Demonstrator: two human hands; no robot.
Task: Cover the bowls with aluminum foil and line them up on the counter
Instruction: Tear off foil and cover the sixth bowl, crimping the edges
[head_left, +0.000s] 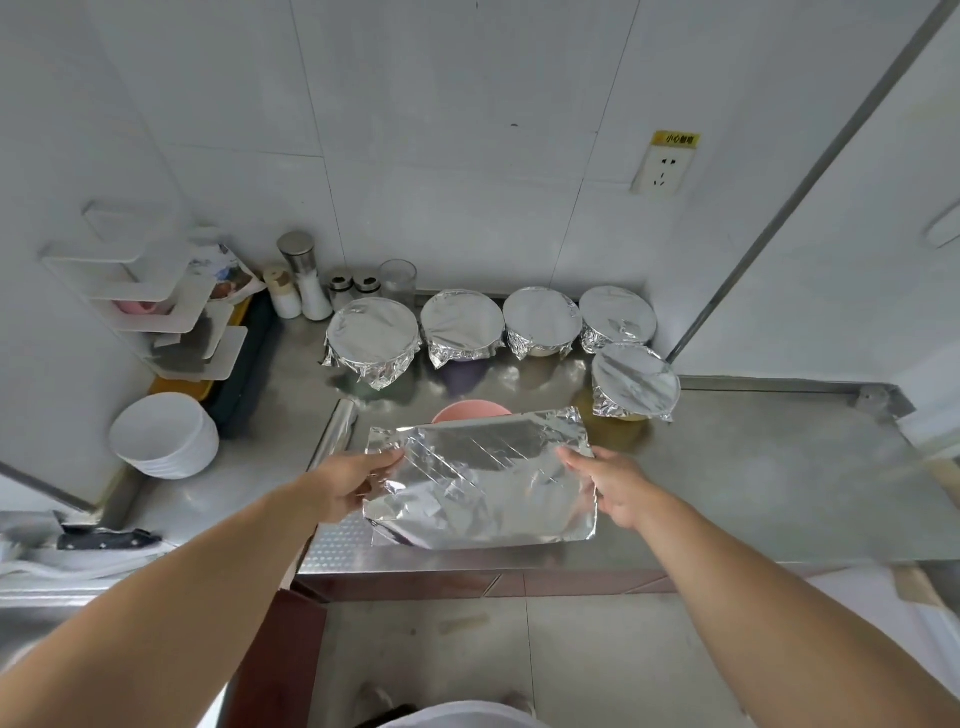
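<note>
Pinching the foil sheet by its side edges, your left hand and right hand grip something light, crease-prone and easily torn above the pink bowl.

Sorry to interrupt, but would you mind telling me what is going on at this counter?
A person holds a foil sheet by its side edges, left hand and right hand, above a pink bowl on the steel counter. Five foil-covered bowls already stand behind it, four in a row by the wall.

White tiled walls, steel counter
</note>
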